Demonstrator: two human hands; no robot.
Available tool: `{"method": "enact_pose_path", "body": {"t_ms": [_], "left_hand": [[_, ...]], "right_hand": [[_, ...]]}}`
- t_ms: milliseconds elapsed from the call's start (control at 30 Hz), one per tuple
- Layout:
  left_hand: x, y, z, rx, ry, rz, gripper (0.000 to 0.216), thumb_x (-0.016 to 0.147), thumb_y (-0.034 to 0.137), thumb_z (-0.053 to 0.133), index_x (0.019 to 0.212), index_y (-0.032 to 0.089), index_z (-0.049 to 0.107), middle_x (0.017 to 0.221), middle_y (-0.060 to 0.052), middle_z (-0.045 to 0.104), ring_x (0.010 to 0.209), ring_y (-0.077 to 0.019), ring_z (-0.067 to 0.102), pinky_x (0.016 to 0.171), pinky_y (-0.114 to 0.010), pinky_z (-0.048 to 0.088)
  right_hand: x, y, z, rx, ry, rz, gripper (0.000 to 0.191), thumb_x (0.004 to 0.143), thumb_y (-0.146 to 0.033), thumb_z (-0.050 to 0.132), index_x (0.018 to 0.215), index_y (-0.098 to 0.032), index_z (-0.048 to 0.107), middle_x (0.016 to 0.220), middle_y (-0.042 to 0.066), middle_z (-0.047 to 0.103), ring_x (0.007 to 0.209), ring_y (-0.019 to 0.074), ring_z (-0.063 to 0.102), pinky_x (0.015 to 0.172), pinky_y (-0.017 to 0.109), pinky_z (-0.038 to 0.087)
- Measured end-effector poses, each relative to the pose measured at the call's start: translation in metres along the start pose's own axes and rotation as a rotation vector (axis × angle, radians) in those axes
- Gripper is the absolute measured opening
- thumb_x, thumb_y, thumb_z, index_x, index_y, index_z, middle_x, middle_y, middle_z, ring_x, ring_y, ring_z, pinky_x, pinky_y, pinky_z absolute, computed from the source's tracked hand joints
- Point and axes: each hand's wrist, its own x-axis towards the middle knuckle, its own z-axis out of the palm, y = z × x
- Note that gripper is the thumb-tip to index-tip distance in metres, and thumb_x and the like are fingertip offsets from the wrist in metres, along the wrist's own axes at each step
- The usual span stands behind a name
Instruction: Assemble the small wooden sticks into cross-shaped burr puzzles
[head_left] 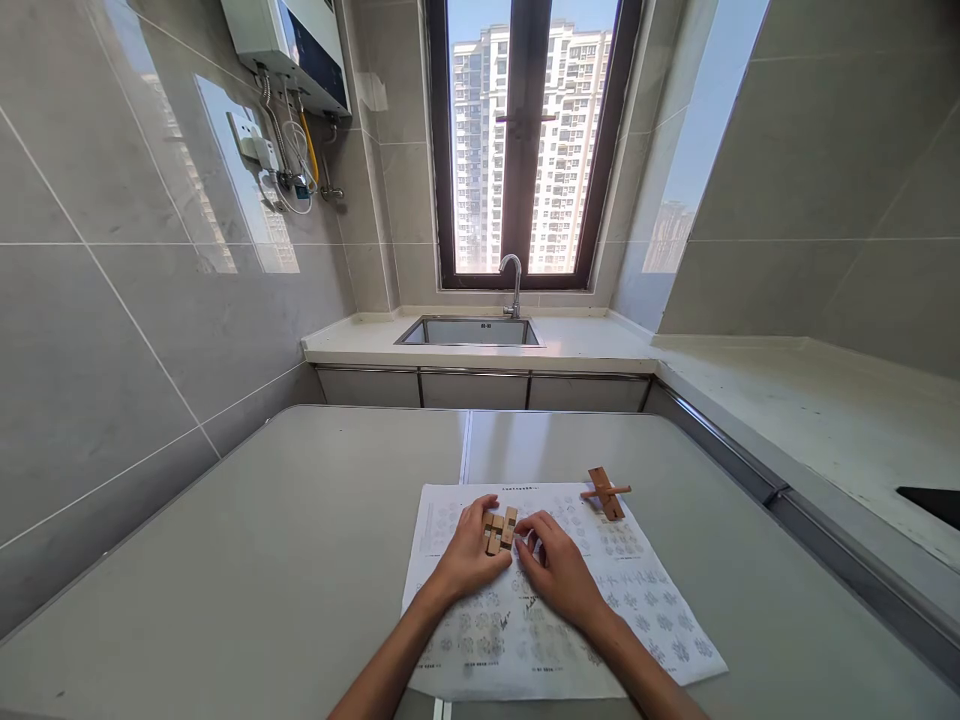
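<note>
My left hand curls around the left side of a small cluster of light wooden interlocking puzzle pieces. Its thumb lies along the near side and its fingers reach over the far side. My right hand is bent, its thumb and index fingertips together at the cluster's right edge; the exact contact is hard to make out. Under both hands lies a large printed instruction sheet with rows of small diagrams. At its far right corner, darker wooden puzzle pieces lie crossed over one another.
The sheet rests on a pale table with a seam down its middle. Beyond it stands a white counter with a sink and a faucet below a window. Another counter runs along the right, with a dark object on it.
</note>
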Motion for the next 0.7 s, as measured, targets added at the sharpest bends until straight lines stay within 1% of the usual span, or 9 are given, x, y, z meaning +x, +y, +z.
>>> {"method": "enact_pose_path", "body": {"t_ms": [33,100,167,267,333,400,567,633,700], "left_hand": [[0.001,-0.001,-0.001,-0.016,-0.018,-0.016,0.080,0.066,0.010,0.068,0.142,0.019,0.045,0.141,-0.016,0.052,0.132,-0.0320,0.049,0.113,-0.047,0.041],[0.002,-0.005,-0.002,-0.045,-0.050,-0.031,0.085,0.064,0.009,0.069,0.143,0.019,0.042,0.142,-0.016,0.051,0.134,-0.0322,0.048,0.112,-0.047,0.042],[0.003,-0.009,-0.004,-0.077,-0.075,-0.028,0.088,0.062,0.008,0.069,0.144,0.021,0.042,0.142,-0.016,0.049,0.135,-0.0323,0.047,0.111,-0.046,0.043],[0.004,-0.014,-0.006,-0.111,-0.109,-0.005,0.090,0.061,0.007,0.071,0.145,0.022,0.042,0.141,-0.015,0.049,0.134,-0.0320,0.048,0.110,-0.045,0.044],[0.004,-0.015,-0.009,-0.122,-0.135,0.007,0.091,0.061,0.007,0.072,0.145,0.023,0.043,0.139,-0.014,0.051,0.131,-0.0315,0.051,0.109,-0.045,0.045],[0.005,-0.015,-0.012,-0.127,-0.165,0.015,0.091,0.061,0.007,0.073,0.146,0.023,0.042,0.138,-0.014,0.052,0.128,-0.0309,0.054,0.107,-0.044,0.046],[0.006,-0.012,-0.022,-0.102,-0.229,0.013,0.091,0.064,0.011,0.074,0.148,0.024,0.039,0.142,-0.014,0.053,0.125,-0.0291,0.057,0.104,-0.041,0.048],[0.005,-0.010,-0.026,-0.068,-0.242,-0.007,0.091,0.066,0.014,0.074,0.149,0.023,0.038,0.143,-0.013,0.053,0.127,-0.0295,0.056,0.106,-0.042,0.047],[0.005,-0.009,-0.030,0.001,-0.224,-0.024,0.091,0.066,0.016,0.073,0.149,0.022,0.039,0.145,-0.013,0.051,0.133,-0.0309,0.051,0.111,-0.044,0.044]], "right_hand": [[0.000,0.001,0.000,0.001,0.005,-0.007,0.014,0.096,-0.026,0.053,0.105,-0.025,0.062,0.106,0.006,0.064,0.086,0.0220,0.064,0.079,0.036,0.053],[-0.001,0.004,0.001,0.003,0.013,-0.020,0.026,0.093,-0.024,0.055,0.118,-0.027,0.061,0.121,0.008,0.061,0.107,0.0249,0.063,0.094,0.040,0.053],[-0.002,0.008,0.002,-0.014,0.013,-0.031,0.040,0.091,-0.022,0.057,0.131,-0.029,0.057,0.136,0.009,0.055,0.128,0.0277,0.055,0.109,0.045,0.046],[-0.004,0.015,0.004,-0.056,-0.028,-0.048,0.057,0.089,-0.021,0.059,0.144,-0.032,0.049,0.152,0.009,0.046,0.142,0.0302,0.043,0.117,0.052,0.038],[-0.004,0.018,0.006,-0.080,-0.065,-0.077,0.064,0.087,-0.020,0.061,0.148,-0.033,0.046,0.156,0.008,0.044,0.145,0.0312,0.039,0.120,0.055,0.035],[-0.004,0.019,0.007,-0.089,-0.084,-0.102,0.065,0.086,-0.019,0.062,0.148,-0.033,0.046,0.154,0.008,0.046,0.144,0.0313,0.040,0.120,0.055,0.034],[-0.003,0.014,0.005,-0.056,-0.063,-0.076,0.056,0.085,-0.020,0.064,0.139,-0.031,0.053,0.140,0.009,0.055,0.133,0.0306,0.050,0.114,0.051,0.043],[-0.003,0.011,0.004,-0.043,-0.062,-0.059,0.053,0.085,-0.020,0.065,0.136,-0.030,0.054,0.137,0.009,0.055,0.131,0.0306,0.052,0.112,0.050,0.045],[-0.003,0.009,0.003,-0.028,-0.045,-0.043,0.052,0.085,-0.021,0.065,0.135,-0.030,0.055,0.135,0.009,0.056,0.129,0.0301,0.053,0.111,0.048,0.047]]}}
